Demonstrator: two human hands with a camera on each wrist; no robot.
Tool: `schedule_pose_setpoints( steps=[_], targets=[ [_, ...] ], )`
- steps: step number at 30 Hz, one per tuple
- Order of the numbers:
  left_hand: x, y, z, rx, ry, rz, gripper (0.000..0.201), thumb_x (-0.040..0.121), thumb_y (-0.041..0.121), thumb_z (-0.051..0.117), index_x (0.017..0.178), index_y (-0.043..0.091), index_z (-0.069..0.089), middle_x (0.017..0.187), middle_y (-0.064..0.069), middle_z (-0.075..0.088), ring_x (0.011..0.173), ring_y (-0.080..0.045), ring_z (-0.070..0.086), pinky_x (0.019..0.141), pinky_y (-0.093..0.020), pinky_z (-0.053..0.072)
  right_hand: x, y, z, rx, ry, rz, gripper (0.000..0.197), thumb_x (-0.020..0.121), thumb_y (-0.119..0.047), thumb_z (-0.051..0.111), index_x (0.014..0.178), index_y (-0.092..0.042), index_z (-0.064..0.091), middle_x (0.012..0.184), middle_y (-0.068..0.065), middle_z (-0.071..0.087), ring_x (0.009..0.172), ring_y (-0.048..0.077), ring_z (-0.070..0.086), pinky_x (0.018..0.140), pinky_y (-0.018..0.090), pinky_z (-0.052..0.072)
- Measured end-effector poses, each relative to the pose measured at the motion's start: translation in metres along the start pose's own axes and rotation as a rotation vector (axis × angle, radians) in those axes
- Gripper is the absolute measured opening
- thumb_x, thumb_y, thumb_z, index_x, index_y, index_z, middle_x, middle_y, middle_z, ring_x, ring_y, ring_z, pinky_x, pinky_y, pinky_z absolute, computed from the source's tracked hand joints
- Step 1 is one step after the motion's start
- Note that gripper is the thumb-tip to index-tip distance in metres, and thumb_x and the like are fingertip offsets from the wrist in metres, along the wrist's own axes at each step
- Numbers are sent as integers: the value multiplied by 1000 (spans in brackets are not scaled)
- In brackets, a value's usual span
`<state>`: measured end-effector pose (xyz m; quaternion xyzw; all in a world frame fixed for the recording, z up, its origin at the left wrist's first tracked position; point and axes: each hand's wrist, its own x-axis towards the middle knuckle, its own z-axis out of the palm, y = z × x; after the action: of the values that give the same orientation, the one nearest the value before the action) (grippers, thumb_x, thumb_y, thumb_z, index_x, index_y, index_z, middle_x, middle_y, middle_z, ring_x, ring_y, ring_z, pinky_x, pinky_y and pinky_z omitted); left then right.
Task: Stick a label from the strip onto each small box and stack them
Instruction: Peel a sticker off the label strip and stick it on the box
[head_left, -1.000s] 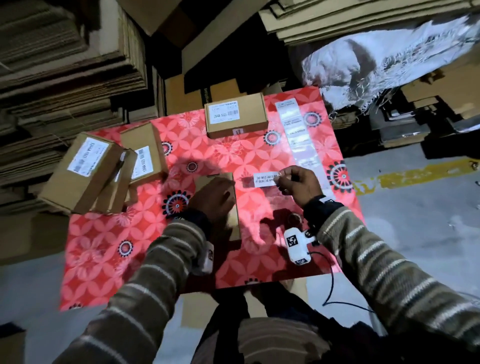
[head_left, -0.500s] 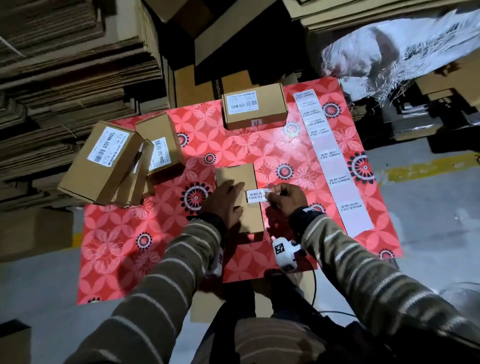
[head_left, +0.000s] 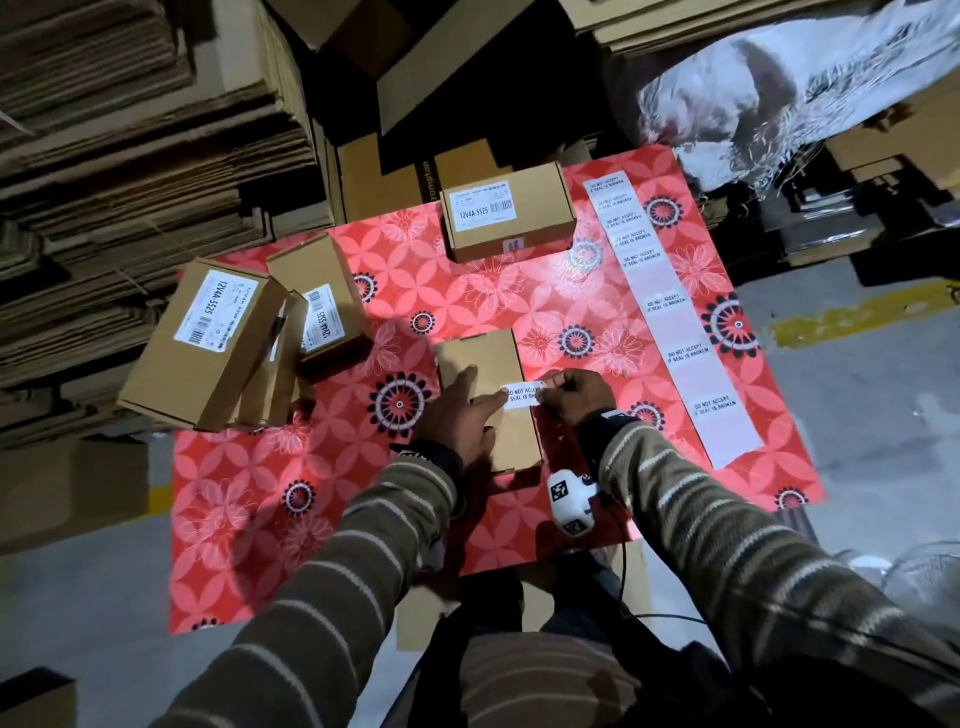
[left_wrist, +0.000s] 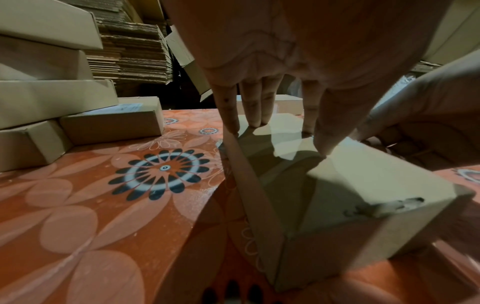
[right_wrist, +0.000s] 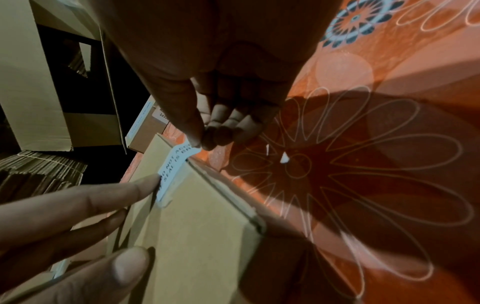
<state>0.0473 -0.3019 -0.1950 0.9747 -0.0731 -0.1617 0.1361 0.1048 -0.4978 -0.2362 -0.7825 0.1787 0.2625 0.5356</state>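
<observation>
Cardboard boxes (head_left: 244, 338) crowd left of label strip (head_left: 675, 322).

The left hand (head_left: 457, 415) covers the near-left part of the small box (head_left: 485, 364); the right hand (head_left: 576, 397) hides the label's (head_left: 522, 397) right end, cutting its print short; barcode print on the far box (head_left: 506, 208) is too small to read

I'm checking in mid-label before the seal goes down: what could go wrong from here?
1. The label overhangs the small box edge, pinched by the right hand; it could crease or stick crooked.
2. The left hand only presses flat, so the box may slide on the glossy tablecloth.
3. The leaning labelled boxes overhang the table and might topple.
</observation>
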Motion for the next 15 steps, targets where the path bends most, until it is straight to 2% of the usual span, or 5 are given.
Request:
schedule_pose_setpoints(
  steps=[2,5,8,11,15],
  targets=[
    [4,1,2,26,-5,-32,58,91,28,64,145,36,45,163,-8,19,143,-31,34,113,-42,37,1,-2,2,-12,11,8,15,73,-17,79,66,-21,66,69,-3,73,70,23,69,78,44,60],
    [8,2,5,-26,-9,-112,72,90,55,59,152,32,33,159,-3,32,143,-28,36,116,-45,31,3,-5,7,-50,0,9,21,74,-15,79,62,-21,63,66,-5,68,65,16,62,79,39,59],
    [9,8,3,-97,-19,-136,58,93,34,60,148,33,41,163,-6,21,145,-30,31,115,-41,32,6,-4,12,-40,-11,45,19,73,-13,79,61,-20,66,66,-4,69,68,19,65,82,44,59],
    [3,2,8,-87,-38,-68,55,91,17,60,143,31,50,164,-11,15,145,-34,29,114,-39,34,6,-9,10,-82,-23,39,18,75,-12,79,65,-20,67,67,-5,68,70,17,64,80,35,57],
    [8,9,3,-129,-9,-156,59,92,34,62,148,29,43,160,-12,27,139,-33,41,109,-39,39,5,-16,5,-197,5,17,10,75,-12,75,77,-19,69,79,-7,70,78,14,65,73,21,47]
  ],
)
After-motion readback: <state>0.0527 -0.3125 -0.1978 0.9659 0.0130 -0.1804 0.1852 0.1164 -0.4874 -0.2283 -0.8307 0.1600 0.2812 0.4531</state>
